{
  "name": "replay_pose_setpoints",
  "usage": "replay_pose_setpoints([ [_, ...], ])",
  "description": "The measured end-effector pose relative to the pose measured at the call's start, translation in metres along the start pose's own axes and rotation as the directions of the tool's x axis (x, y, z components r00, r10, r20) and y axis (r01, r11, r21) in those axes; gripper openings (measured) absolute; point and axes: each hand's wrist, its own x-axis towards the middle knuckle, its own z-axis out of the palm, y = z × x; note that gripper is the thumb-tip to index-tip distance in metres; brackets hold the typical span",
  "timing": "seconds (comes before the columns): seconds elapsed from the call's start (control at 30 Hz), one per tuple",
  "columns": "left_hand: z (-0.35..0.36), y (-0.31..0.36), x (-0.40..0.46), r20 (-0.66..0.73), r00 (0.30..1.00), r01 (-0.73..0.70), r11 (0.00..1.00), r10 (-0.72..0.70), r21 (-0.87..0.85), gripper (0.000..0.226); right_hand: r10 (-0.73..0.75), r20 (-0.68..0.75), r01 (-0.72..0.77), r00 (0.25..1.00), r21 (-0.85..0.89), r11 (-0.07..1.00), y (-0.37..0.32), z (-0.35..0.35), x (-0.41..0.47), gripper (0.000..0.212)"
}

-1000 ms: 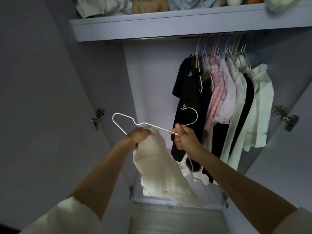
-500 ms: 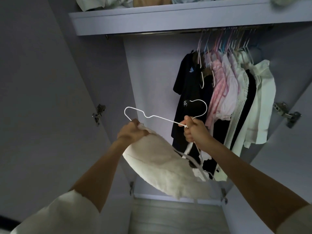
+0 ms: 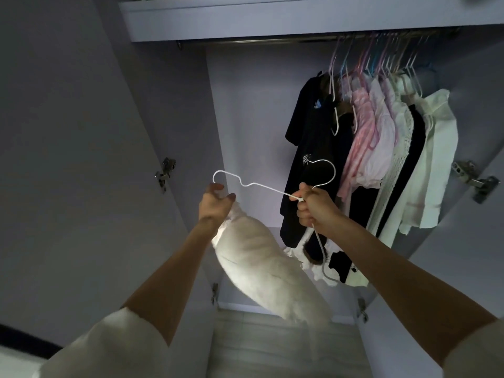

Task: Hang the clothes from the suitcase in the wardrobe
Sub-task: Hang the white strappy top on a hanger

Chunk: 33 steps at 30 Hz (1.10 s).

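Already a row of dark, pink and white garments (image 3: 381,148) hangs on the metal wardrobe rail (image 3: 272,42). The fluffy white garment (image 3: 261,263) seems not yet threaded on the thin white wire hanger (image 3: 261,186): the right hand (image 3: 313,208) grips the hanger's neck, and the left hand (image 3: 215,205) holds the cloth with loosely curled fingers.

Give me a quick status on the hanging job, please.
Right hand grips white hanger at its neck. Left hand holds white garment, not yet on hanger. Rail free at left.

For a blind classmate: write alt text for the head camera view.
A right hand grips a white wire hanger while the left hand holds a white garment at its end, before an open wardrobe with clothes on the rail.
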Motion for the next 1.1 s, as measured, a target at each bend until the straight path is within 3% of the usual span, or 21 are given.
replay_pose_setpoints([
  [0.13,0.002,-0.004,-0.011,-0.060,0.995,-0.082,0.991,0.076,-0.105,0.037,0.022,-0.008,-0.021,1.000,0.080,0.997,-0.001,0.004,0.001,0.031],
  [0.23,0.005,-0.018,-0.016,-0.112,0.988,0.080,0.975,-0.104,-0.205,0.047,0.092,-0.004,-0.089,0.996,0.205,0.975,-0.006,0.002,0.003,0.028],
  [0.27,0.006,-0.024,-0.016,-0.054,0.979,0.175,0.952,-0.194,-0.253,0.051,0.106,0.004,-0.104,0.994,0.240,0.965,-0.008,0.000,0.003,0.027],
  [0.33,0.009,-0.040,-0.010,0.200,0.926,0.374,0.842,-0.319,-0.389,0.058,0.107,0.031,-0.111,0.994,0.280,0.953,-0.013,-0.003,0.004,0.025],
  [0.4,0.007,-0.037,-0.020,0.400,0.855,0.503,0.716,-0.331,-0.483,0.056,0.089,0.031,-0.094,0.996,0.286,0.953,-0.016,-0.005,0.004,0.026],
  [0.57,0.006,-0.036,-0.022,0.543,0.796,0.549,0.699,-0.269,-0.458,0.043,0.050,-0.086,-0.018,0.995,0.340,0.940,-0.015,-0.013,0.013,0.030],
  [0.63,0.000,-0.037,-0.023,0.608,0.742,0.611,0.660,-0.283,-0.438,0.040,0.052,-0.134,0.002,0.990,0.378,0.926,-0.013,-0.017,0.017,0.033],
  [0.7,-0.003,-0.046,-0.018,0.700,0.661,0.650,0.672,-0.270,-0.355,0.051,0.063,-0.134,0.004,0.989,0.449,0.894,-0.011,-0.021,0.020,0.037],
  [0.83,-0.002,-0.045,-0.018,0.764,0.639,0.558,0.740,-0.092,-0.377,0.056,0.018,-0.178,0.054,0.984,0.394,0.917,-0.004,-0.027,0.027,0.040],
  [1.0,0.006,0.000,-0.012,0.618,0.786,0.308,0.850,0.027,-0.428,0.027,0.037,-0.207,0.004,0.978,0.190,0.982,0.010,-0.022,0.029,0.034],
  [1.1,0.011,0.034,-0.014,0.615,0.785,0.200,0.905,0.082,-0.376,0.010,0.093,-0.146,-0.076,0.985,0.120,0.990,0.018,-0.011,0.025,0.035],
])
